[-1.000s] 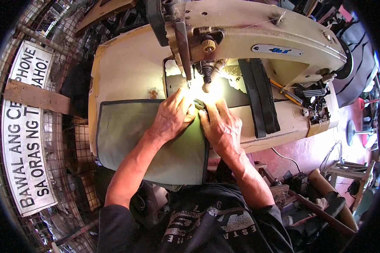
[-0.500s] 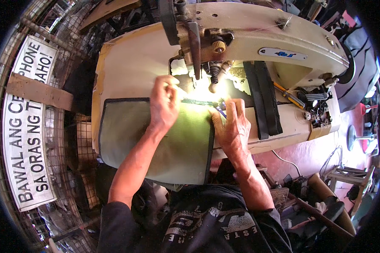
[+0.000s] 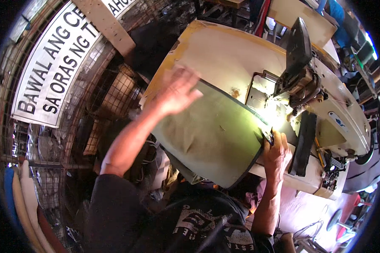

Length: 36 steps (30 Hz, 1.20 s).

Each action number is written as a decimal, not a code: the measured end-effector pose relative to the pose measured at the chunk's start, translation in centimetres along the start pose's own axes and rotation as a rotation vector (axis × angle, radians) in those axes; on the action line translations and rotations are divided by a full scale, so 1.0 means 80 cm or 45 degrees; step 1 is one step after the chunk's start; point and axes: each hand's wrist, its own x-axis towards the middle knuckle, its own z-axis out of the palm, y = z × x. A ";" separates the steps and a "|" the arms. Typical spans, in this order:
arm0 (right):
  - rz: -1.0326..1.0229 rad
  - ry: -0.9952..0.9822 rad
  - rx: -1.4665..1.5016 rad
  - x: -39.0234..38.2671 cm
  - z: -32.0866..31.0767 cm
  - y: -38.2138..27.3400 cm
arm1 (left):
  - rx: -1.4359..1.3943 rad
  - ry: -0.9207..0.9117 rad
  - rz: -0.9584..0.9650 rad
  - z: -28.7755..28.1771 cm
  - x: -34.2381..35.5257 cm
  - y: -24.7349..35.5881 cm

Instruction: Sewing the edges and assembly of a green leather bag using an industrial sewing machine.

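Observation:
A grey-green fabric panel (image 3: 211, 130) with dark bound edges lies on the sewing machine's table (image 3: 236, 46), its near part hanging over the front. My left hand (image 3: 179, 88), smeared by motion, is over the panel's far left corner, thumb apart from the fingers, with nothing visible in it. My right hand (image 3: 278, 154) is closed at the panel's right corner, just in front of the lit needle area. From its fingers a small slim tool (image 3: 267, 135) points along the bound edge; its kind is hard to make out. Glare hides the needle of the sewing machine (image 3: 342, 122).
Black strips (image 3: 304, 145) lie across the machine bed, right of my right hand. Beyond them are an orange-handled tool (image 3: 320, 154) and a pile of small metal parts (image 3: 332, 179). A wire mesh wall with a white sign (image 3: 57, 69) stands on the left.
My view has turned left, so the machine now sits farther right. My left hand has moved away from the needle area to the panel's far left corner. My right hand stays near the needle.

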 end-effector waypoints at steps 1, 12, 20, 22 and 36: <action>0.033 0.007 -0.026 -0.002 0.004 0.004 | 0.017 -0.419 -0.321 -0.050 0.026 -0.020; -0.052 0.085 -0.052 0.000 0.010 -0.001 | -0.278 -0.130 0.314 -0.059 -0.048 0.031; -0.047 0.046 -0.086 -0.001 0.008 0.001 | 0.443 0.093 -0.669 -0.084 -0.071 -0.121; -0.040 0.053 -0.088 -0.003 0.008 0.005 | -0.035 -0.001 -0.739 -0.086 -0.070 -0.071; 0.174 -0.264 0.620 -0.006 -0.053 -0.015 | -0.213 1.336 -0.435 -0.123 -0.082 0.008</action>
